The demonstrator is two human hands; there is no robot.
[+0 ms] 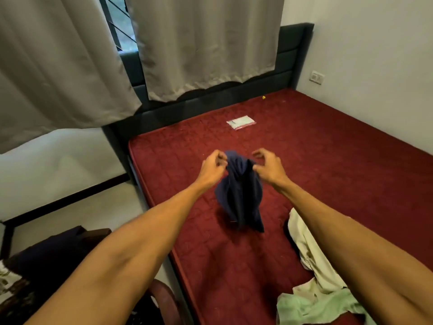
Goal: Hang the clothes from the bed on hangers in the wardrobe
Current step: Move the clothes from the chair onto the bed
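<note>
A dark navy garment (239, 195) hangs bunched in the air above the red mattress (328, 165). My left hand (214, 166) pinches its top edge on the left. My right hand (268, 166) pinches it on the right, close beside the other hand. A cream garment (309, 249) and a pale green garment (311, 306) lie crumpled on the mattress at the lower right, partly under my right forearm. No hanger or wardrobe is in view.
A small clear plastic packet (241, 122) lies further up the mattress. The dark headboard (290, 57) and grey curtains (206, 43) stand behind the bed. A dark chair with dark cloth (46, 256) sits on the floor at lower left.
</note>
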